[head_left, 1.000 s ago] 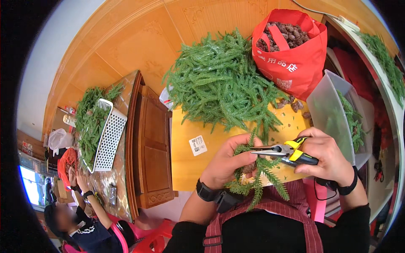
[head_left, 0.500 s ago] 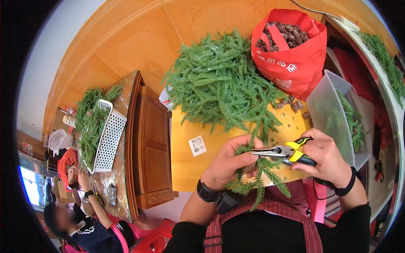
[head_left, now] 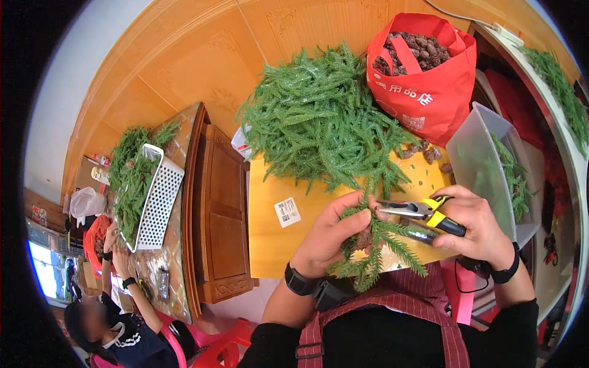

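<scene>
My left hand [head_left: 331, 233] pinches an artificial pine sprig [head_left: 399, 246] between thumb and fingers, with a brown pine cone [head_left: 363, 239] in among its green needles. Long-nose pliers [head_left: 438, 219] with yellow and black handles are gripped in my right hand [head_left: 478, 224]. Their jaws point left and reach the sprig beside my left thumb. Whether the tips touch the stem or a wire I cannot tell. Just beyond my hands, a big heap of green pine sprigs [head_left: 319, 116] covers the back of the yellow tabletop [head_left: 267, 245].
A red bag [head_left: 423, 98] full of pine cones stands at the back right. Loose cones [head_left: 431, 154] lie before it. A clear plastic bin [head_left: 485, 178] with sprigs is at right. At left, a co-worker [head_left: 129, 331] reaches toward a white basket [head_left: 158, 202] on another table.
The pliers have shifted slightly right and turned, their jaws now pointing at the sprig near my thumb instead of lying across it. The sprig has tilted a little. The co-worker's hands have moved.
</scene>
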The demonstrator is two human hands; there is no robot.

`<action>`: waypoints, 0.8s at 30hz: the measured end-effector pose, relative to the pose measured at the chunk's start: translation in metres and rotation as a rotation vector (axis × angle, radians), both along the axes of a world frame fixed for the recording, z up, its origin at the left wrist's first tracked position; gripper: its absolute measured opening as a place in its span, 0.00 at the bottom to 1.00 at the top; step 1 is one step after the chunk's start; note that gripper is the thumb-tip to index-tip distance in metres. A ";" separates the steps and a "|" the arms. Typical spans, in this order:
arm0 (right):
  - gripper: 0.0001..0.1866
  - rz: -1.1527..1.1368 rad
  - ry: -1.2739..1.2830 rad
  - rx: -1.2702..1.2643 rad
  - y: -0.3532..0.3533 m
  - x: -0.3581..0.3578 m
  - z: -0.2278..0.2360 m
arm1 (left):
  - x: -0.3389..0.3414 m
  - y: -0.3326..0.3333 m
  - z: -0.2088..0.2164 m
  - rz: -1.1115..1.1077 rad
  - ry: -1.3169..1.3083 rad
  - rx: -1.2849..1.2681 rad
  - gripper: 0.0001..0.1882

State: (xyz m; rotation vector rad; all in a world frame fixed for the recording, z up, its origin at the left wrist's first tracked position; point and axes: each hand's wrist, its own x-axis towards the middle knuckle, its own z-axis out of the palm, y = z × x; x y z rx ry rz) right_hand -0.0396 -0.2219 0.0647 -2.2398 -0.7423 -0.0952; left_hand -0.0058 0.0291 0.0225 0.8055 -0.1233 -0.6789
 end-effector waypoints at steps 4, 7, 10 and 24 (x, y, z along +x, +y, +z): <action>0.23 -0.003 -0.039 -0.057 -0.001 -0.002 0.001 | 0.003 0.001 -0.003 -0.054 -0.013 -0.075 0.18; 0.22 -0.015 -0.080 -0.096 -0.002 -0.003 0.003 | 0.000 0.003 -0.005 -0.006 -0.016 0.028 0.18; 0.22 -0.020 -0.101 -0.128 -0.002 -0.003 0.004 | -0.001 0.003 -0.007 -0.021 -0.053 -0.006 0.18; 0.23 0.000 -0.112 -0.169 -0.003 -0.001 0.009 | 0.001 0.002 -0.002 -0.076 -0.082 -0.015 0.18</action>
